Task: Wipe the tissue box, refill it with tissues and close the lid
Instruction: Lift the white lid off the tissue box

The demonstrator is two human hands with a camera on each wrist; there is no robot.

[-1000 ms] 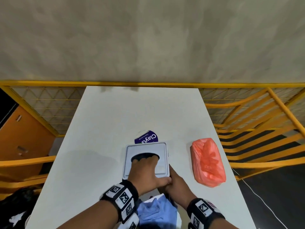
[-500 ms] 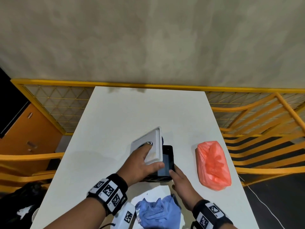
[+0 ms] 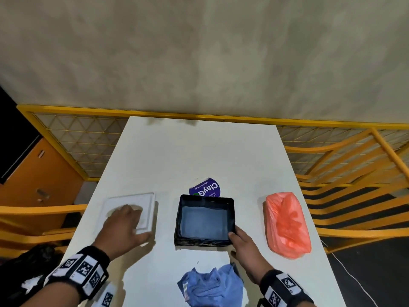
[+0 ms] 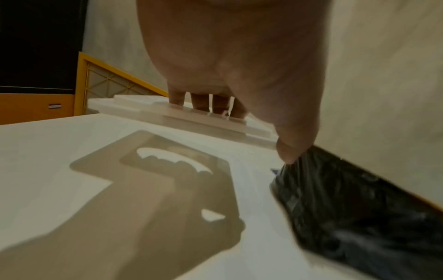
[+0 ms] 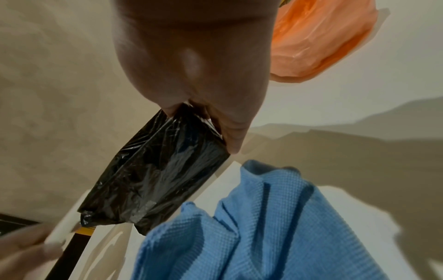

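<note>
The black tissue box (image 3: 199, 241) stands open at the table's middle, its inside bare. My right hand (image 3: 236, 238) pinches its near right corner, thumb over the rim; the right wrist view shows the same grip (image 5: 203, 117) on the shiny black wall (image 5: 163, 170). The white lid (image 3: 141, 202) is to the left of the box. My left hand (image 3: 132, 220) holds it, fingers through its oval slot and thumb at the near edge. In the left wrist view the lid (image 4: 206, 117) hangs slightly above the table, casting a shadow. A crumpled blue cloth (image 3: 210, 284) lies near me.
An orange plastic bag (image 3: 286, 222) lies right of the box. A purple round sticker (image 3: 204, 188) shows just behind the box. The white table (image 3: 199, 151) is ringed by a yellow railing (image 3: 221, 118), with orange chair backs (image 3: 354, 196) at the right.
My left hand lifted the white lid off the box and carried it to the left. The box is now uncovered. My right hand stayed at the box's near right corner.
</note>
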